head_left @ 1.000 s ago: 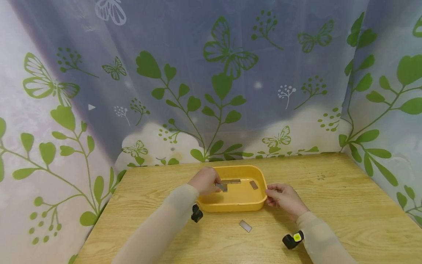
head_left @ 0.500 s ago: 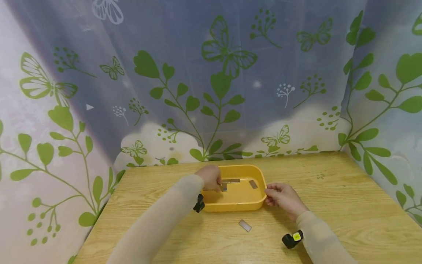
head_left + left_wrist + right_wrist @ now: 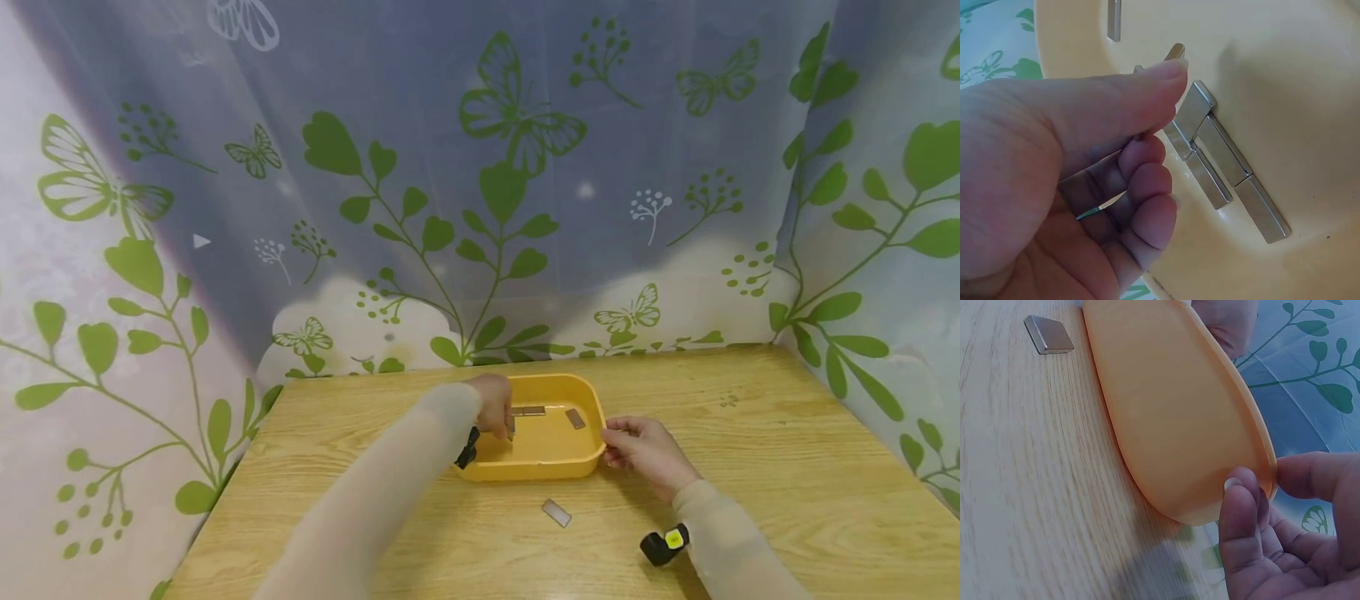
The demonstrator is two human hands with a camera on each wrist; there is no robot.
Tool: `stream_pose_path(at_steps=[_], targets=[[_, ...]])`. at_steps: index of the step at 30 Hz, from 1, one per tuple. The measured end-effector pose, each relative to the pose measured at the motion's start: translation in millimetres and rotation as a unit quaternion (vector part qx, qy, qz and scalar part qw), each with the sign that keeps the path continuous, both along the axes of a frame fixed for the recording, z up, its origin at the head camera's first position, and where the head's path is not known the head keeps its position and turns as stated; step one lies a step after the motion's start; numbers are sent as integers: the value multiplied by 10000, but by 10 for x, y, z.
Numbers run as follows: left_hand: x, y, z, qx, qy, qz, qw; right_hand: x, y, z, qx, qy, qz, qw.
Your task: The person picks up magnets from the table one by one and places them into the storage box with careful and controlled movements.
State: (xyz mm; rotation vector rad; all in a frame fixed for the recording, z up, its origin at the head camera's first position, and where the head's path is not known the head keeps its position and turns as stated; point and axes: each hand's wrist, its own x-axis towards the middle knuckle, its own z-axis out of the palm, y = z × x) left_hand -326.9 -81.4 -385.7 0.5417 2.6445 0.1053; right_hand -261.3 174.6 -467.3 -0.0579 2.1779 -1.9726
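A yellow plastic basin (image 3: 528, 472) stands on the table, with several small flat silver metal bars (image 3: 1262, 209) on its floor. My left hand (image 3: 493, 404) reaches inside at the basin's left. In the left wrist view, its thumb and forefinger pinch a metal bar (image 3: 1175, 52), mostly hidden by the thumb. The other fingers curl below it. Just beyond the fingertips lies a cluster of touching bars. My right hand (image 3: 648, 454) grips the basin's right rim between thumb and fingers, also seen close in the right wrist view.
One loose metal bar (image 3: 557, 512) lies on the wooden table (image 3: 750, 433) in front of the basin. Another bar (image 3: 575, 419) sits apart near the basin's right wall. A curtain (image 3: 420, 250) with leaves and butterflies hangs behind the table.
My left hand has shifted to the right inside the basin, covering more of the bars. The right hand stays on the rim, and the loose bar on the table has not moved.
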Motion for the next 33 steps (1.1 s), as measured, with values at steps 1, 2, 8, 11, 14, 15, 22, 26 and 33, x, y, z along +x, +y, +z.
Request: stream_pose_path(at_steps=[1,2,8,11,14,15,22,26,33], targets=[[-10,9,-6,-45,-12,17,10000,-3,2,-2,-10,-5,-3,10000],[-20,17,-16,-79,-30,34,10000,-6,4,-4,-13,-8,-3,10000],[-103,42,-116,-152,-98,30,9998,-9,2,-13,-32,-16,-42,10000],[-139,51,-169,-151,-78,-32,9999,0,-1,-8,-21,0,-44,10000],[-156,66,-205,-190,-83,-97,9997,1,-1,-11,-11,-8,-38,10000],[-160,70,-216,-210,-79,-112,9997,-1,1,-12,-6,-10,-38,10000],[-163,94,-253,-450,96,-377,9982,-8,9,-13,-16,-31,-27,10000],[-173,105,-271,-547,195,-502,9970,-1,3,1,6,-34,-54,10000],[-157,140,-258,-618,175,-414,9971,5,-3,19,27,-44,-104,9999]])
